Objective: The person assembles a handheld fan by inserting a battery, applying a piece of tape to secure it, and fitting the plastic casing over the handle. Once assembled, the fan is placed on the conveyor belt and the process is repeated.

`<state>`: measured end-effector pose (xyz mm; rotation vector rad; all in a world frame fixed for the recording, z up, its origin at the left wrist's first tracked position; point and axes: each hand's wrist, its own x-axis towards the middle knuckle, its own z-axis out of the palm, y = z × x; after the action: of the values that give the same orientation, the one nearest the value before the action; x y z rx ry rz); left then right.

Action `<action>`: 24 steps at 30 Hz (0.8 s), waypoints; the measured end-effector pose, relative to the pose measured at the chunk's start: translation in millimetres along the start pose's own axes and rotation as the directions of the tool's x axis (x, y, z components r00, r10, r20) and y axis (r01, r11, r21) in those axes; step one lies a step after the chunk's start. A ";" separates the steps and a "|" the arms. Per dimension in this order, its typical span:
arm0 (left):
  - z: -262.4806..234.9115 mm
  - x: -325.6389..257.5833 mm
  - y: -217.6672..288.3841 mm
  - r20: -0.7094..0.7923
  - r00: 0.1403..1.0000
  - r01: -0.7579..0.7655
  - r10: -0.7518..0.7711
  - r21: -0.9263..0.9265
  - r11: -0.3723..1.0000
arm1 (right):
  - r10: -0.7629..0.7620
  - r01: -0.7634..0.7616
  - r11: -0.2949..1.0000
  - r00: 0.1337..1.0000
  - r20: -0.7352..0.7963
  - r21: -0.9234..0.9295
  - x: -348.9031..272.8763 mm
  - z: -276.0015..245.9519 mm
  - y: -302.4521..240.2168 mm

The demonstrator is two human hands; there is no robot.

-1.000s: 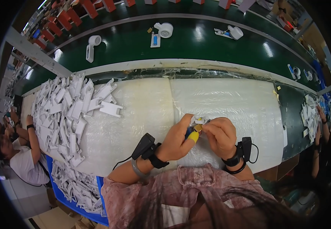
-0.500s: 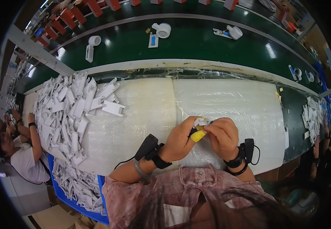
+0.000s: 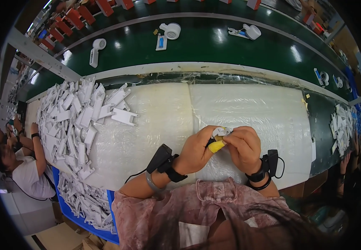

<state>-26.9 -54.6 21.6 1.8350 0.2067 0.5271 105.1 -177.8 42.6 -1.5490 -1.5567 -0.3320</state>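
Observation:
Both hands meet over the padded table, close in front of my body. My left hand (image 3: 197, 152) is closed around a crumpled white piece, like paper or film (image 3: 221, 132), which sticks up between the hands. A yellow wrap (image 3: 216, 146) covers the tip of the left thumb. Something dark shows under the white piece, mostly hidden by the fingers. My right hand (image 3: 246, 148) has its fingers pinched together against the white piece and the yellow thumb tip. What the right fingertips grip is too small to make out.
A heap of white plastic covers (image 3: 76, 112) lies on the table's left, above a blue bin (image 3: 66, 210) of similar parts. White fan-like devices (image 3: 172, 31) rest on the green conveyor (image 3: 205, 46) beyond. More white parts (image 3: 341, 125) lie at right. A co-worker (image 3: 30, 166) sits at left.
The devices on the conveyor have shifted slightly left. My hands stay together in nearly the same place, with the right fingers a little changed around the white piece.

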 end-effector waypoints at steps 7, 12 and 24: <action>-3.3 1.5 7.0 0.032 0.992 0.124 -0.124 -0.009 0.992 | 0.047 -0.047 0.999 0.998 -0.030 0.011 -7.3 7.2 -0.8; -12.8 7.6 3.1 0.059 0.951 0.308 -0.303 -0.266 0.913 | 0.049 -0.049 0.999 0.999 -0.019 -0.004 -6.2 11.8 0.0; -254.6 167.0 -97.8 -0.563 0.796 0.273 -0.221 0.008 0.962 | 0.188 -0.188 0.980 0.982 0.011 0.058 -20.1 4.2 13.0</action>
<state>17.0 262.0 33.3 1.6589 0.8722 0.8713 111.7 -185.7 20.7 -1.6362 -1.3983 -0.1743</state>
